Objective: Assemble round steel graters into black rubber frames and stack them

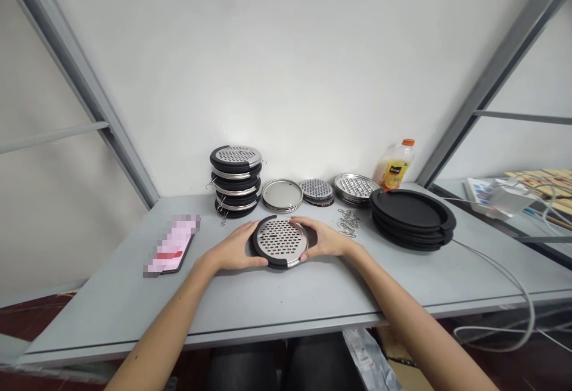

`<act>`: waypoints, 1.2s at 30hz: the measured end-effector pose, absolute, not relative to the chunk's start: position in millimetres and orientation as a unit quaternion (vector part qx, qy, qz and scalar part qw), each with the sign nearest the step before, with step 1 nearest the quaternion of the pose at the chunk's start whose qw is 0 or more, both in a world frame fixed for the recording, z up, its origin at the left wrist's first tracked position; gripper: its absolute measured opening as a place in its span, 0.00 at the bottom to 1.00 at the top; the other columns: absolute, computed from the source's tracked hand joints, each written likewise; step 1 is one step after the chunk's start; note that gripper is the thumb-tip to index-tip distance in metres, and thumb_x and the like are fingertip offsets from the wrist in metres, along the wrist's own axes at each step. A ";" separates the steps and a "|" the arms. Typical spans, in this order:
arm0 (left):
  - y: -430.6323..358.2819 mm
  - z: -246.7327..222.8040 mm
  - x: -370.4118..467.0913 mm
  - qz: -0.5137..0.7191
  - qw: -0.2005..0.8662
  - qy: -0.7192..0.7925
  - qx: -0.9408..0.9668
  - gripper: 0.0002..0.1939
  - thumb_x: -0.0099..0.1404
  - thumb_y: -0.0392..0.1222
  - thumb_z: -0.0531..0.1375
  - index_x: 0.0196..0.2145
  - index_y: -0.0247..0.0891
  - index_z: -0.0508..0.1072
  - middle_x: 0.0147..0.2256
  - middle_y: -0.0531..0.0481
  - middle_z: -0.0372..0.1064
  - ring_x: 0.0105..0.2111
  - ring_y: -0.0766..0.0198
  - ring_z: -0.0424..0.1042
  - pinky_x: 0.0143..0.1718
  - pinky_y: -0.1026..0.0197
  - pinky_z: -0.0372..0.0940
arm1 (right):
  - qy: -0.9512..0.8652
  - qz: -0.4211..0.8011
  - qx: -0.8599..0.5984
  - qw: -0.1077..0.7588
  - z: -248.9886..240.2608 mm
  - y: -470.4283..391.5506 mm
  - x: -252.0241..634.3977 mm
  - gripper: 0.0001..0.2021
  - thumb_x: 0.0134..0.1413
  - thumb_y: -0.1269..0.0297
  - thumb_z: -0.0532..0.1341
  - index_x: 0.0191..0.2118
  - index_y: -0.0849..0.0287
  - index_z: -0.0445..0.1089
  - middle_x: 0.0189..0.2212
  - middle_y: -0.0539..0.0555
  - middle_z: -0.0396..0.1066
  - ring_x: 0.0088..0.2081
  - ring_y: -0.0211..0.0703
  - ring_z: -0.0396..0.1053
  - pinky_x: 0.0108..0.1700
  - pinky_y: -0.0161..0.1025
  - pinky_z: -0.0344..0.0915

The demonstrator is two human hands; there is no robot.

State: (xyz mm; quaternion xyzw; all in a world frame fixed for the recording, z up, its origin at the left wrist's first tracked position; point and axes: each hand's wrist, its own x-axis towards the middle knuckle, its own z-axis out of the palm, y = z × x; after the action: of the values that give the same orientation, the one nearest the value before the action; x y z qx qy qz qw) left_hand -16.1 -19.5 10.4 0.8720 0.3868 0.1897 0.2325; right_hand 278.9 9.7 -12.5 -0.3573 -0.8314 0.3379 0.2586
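A round perforated metal disc with a black rim (280,240) lies flat on the grey table, its black rim around the left part and bare metal at the right. My left hand (239,248) grips the left edge, thumb at the front and fingers at the back. On the opposite side, my right hand (322,239) holds the metal edge between thumb and fingers. Behind are plain metal discs (282,194), small perforated discs (316,189) and larger grater discs (356,186). Several metal hooks (348,223) lie behind my right hand.
At the back left stands a stack of black-rimmed discs (236,182). A phone (174,245) lies at the left. Black round trays (412,218) are stacked at the right, near an orange-capped bottle (397,165). A white cable (504,272) hangs over the table's right edge.
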 end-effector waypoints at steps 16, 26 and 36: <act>-19.7 7.6 -15.1 0.208 0.228 0.380 0.872 0.50 0.52 0.57 0.67 0.65 0.42 0.48 0.63 0.42 0.53 0.62 0.46 0.53 0.61 0.48 0.53 | -0.829 0.346 -0.345 0.271 -16.0 13.0 279.5 0.49 0.29 0.50 0.74 0.61 0.59 0.59 0.61 0.63 0.58 0.62 0.59 0.56 0.65 0.56 0.49; -17.1 2.5 -17.9 0.224 0.235 0.375 0.868 0.51 0.52 0.56 0.67 0.66 0.42 0.49 0.63 0.41 0.53 0.62 0.44 0.54 0.61 0.46 0.53 | -0.836 0.325 -0.345 0.276 -19.1 12.7 278.8 0.49 0.30 0.50 0.74 0.61 0.59 0.59 0.61 0.64 0.58 0.61 0.59 0.57 0.64 0.56 0.51; -18.0 7.3 -14.6 0.228 0.243 0.377 0.864 0.50 0.51 0.57 0.68 0.64 0.42 0.51 0.63 0.41 0.53 0.61 0.46 0.55 0.61 0.47 0.53 | -0.847 0.302 -0.324 0.295 -24.6 17.6 279.3 0.48 0.29 0.49 0.74 0.60 0.57 0.61 0.61 0.63 0.59 0.61 0.60 0.58 0.63 0.58 0.51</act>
State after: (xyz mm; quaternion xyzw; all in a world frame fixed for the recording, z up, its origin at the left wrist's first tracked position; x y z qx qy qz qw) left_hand -14.6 -18.0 7.3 0.8642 0.3773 0.2277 0.2427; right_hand 279.3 17.6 -24.6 -0.3235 -0.8467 0.3024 0.2949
